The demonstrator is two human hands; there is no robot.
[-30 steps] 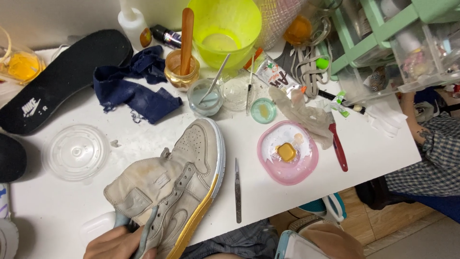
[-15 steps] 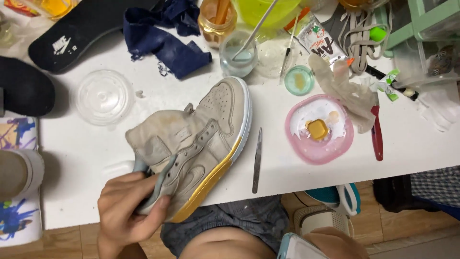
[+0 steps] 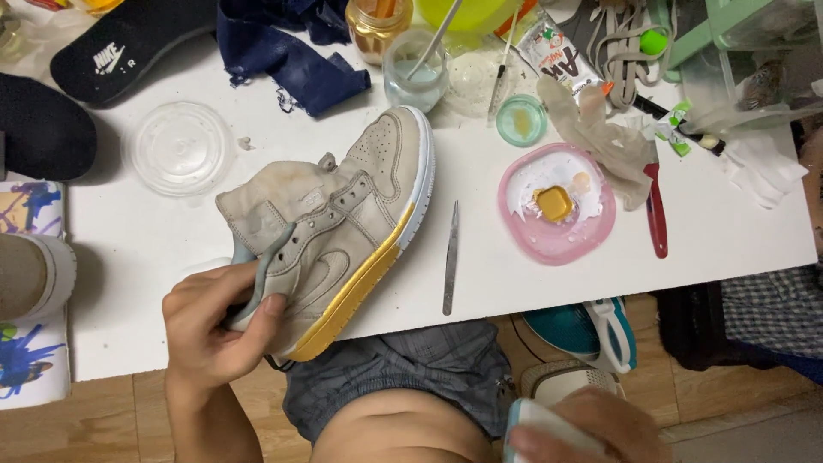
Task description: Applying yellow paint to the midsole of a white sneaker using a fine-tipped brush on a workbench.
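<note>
A worn beige high-top sneaker (image 3: 343,214) with a yellow-painted midsole lies on its side on the white table (image 3: 480,283). My left hand (image 3: 214,330) grips its heel end at the table's front edge, fingers wrapped around the collar and a grey strap. My right hand (image 3: 591,424) is low at the bottom edge, below the table, closed around a small white and light-blue object that is mostly cut off. Metal tweezers (image 3: 451,257) lie just right of the sneaker.
A pink lid (image 3: 557,206) with yellow paint, a red-handled tool (image 3: 657,214), a beige glove (image 3: 600,129), a glass of water (image 3: 415,69), a navy cloth (image 3: 291,51), a clear lid (image 3: 178,147) and a black insole (image 3: 129,43) crowd the table. Shoes sit on the floor.
The view has tilted down and moved closer. My left hand has come up onto the sneaker's heel. My right hand with the white object has entered at the bottom.
</note>
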